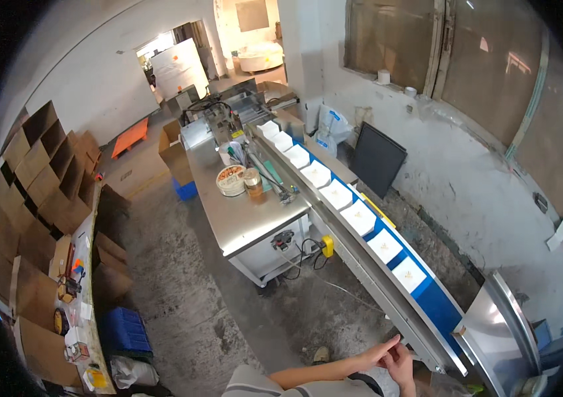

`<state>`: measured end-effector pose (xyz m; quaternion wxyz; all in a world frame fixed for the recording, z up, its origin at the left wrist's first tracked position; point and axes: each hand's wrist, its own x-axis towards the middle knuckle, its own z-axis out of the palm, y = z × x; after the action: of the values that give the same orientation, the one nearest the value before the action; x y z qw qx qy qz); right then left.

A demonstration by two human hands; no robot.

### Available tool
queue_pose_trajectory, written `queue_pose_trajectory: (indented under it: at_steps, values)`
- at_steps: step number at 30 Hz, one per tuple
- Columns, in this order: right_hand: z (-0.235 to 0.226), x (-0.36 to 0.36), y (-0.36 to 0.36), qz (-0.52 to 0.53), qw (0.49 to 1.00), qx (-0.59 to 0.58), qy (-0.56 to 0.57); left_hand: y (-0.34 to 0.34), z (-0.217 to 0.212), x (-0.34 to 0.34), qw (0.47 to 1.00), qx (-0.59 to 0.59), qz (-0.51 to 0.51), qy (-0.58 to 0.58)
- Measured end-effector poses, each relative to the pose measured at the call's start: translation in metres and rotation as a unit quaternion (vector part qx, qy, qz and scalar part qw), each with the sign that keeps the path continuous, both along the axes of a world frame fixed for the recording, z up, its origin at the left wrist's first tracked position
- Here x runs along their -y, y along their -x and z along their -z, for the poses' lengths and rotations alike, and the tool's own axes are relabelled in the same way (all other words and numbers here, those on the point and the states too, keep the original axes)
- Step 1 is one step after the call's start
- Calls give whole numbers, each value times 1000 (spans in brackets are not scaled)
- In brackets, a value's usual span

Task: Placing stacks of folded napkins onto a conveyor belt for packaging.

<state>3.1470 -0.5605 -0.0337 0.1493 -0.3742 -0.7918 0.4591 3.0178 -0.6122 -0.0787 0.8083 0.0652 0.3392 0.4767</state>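
My left hand [378, 353] and my right hand [400, 368] meet at the lower edge, beside the near end of a conveyor [450, 317] with a blue belt. Their fingers are drawn in against each other; anything between them is too small or hidden. Neither hand touches the belt. Several white, squarish packets ride in a row along it, each of the nearer ones bearing a small gold mark. Closest to me is one packet [409, 274], with bare blue belt between it and a curved shiny metal chute [500, 324].
A steel-topped table [228, 221] left of the conveyor carries a round tub [231, 180], a jar [252, 181] and a machine [218, 116]. Cardboard boxes [43, 165] line the left bench. A blue crate [126, 331] sits below. A dark panel [377, 159] leans by the right wall.
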Motion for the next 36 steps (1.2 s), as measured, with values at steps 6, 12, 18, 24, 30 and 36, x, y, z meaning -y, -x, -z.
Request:
queue_pose_trajectory:
  at_steps: [6,12,18,24,30,36]
  values:
    - [-17,21,-49,40,995,-53,75,-48,10,10,996,-16,83,-23]
    - [12,50,-160,108,986,-109,60,-144,-23,24,984,-100,135,-51]
    - [28,82,-318,200,955,-155,157,-298,10,33,950,-155,251,-100]
    - [-4,76,-440,252,939,-175,157,-391,-20,4,919,-264,279,-89]
    - [4,79,-532,404,891,-184,96,-464,-92,-70,904,-288,252,-191]
    - [-13,85,-615,518,844,-122,72,-568,-90,-176,915,-235,225,-238]
